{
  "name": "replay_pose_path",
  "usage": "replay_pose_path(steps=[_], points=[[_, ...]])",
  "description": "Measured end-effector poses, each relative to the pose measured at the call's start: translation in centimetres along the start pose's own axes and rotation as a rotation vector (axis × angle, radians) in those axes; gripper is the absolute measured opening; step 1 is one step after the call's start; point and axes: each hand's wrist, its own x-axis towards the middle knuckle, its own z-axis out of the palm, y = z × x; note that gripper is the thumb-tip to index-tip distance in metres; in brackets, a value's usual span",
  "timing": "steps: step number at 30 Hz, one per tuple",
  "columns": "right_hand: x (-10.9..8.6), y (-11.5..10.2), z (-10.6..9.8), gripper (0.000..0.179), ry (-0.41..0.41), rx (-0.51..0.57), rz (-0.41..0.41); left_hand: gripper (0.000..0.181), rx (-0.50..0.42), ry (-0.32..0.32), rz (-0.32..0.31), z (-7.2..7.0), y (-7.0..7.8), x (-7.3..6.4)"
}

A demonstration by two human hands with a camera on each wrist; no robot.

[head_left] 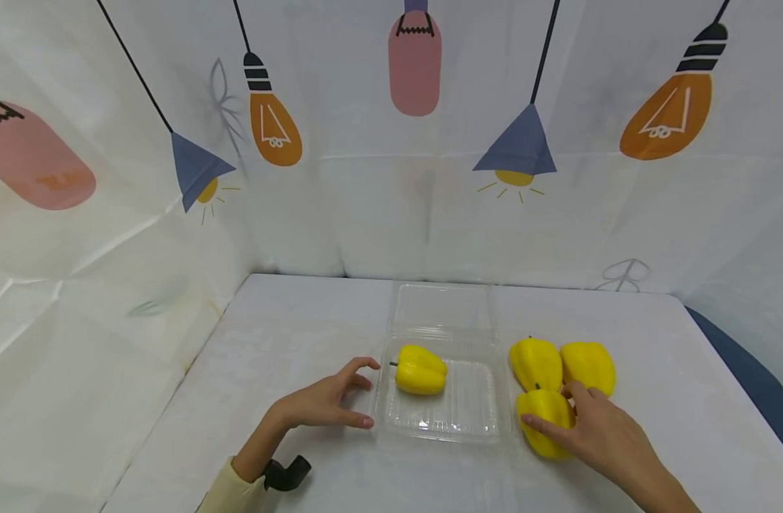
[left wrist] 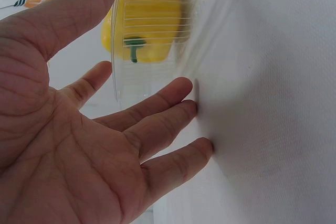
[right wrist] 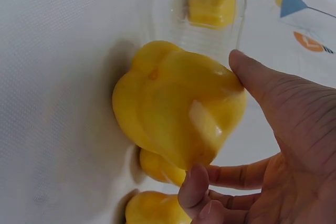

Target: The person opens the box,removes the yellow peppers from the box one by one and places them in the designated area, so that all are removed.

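Note:
A clear plastic clamshell box (head_left: 442, 427) lies with its lid folded back on the table. Inside its left part is one yellow bell pepper (head_left: 420, 370), green stem pointing left. My left hand (head_left: 330, 399) is at the box's left side, fingers spread and thumb apart; in the left wrist view, its fingertips (left wrist: 181, 87) reach down by the box wall. To the right of the box, my right hand (head_left: 605, 431) holds the nearest yellow bell pepper (head_left: 545, 420) between thumb and fingers. The right wrist view shows this pepper (right wrist: 178, 103) from its blossom end.
Two more yellow bell peppers, one on the left (head_left: 536, 362) and one on the right (head_left: 588, 366), stand just behind the held one. The box's lid (head_left: 442, 306) extends toward the back edge. A white printed curtain (head_left: 378, 214) hangs behind the white table (head_left: 301, 313).

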Motion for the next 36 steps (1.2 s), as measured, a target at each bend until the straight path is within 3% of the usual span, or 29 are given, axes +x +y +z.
replay_pose_path(steps=[12,21,36], points=[[0.0,0.2,-0.1,0.095,0.0,-0.013,-0.013,0.079,-0.011,-0.006,-0.003,0.0,0.1,0.1],[0.2,0.1,-1.3,0.1,-0.019,-0.011,-0.017,0.081,-0.009,-0.008,-0.011,0.0,-0.1,0.0],[0.0,-1.6,-1.9,0.088,0.207,0.011,-0.153,0.081,0.002,-0.008,0.005,-0.1,0.2,-0.1]])
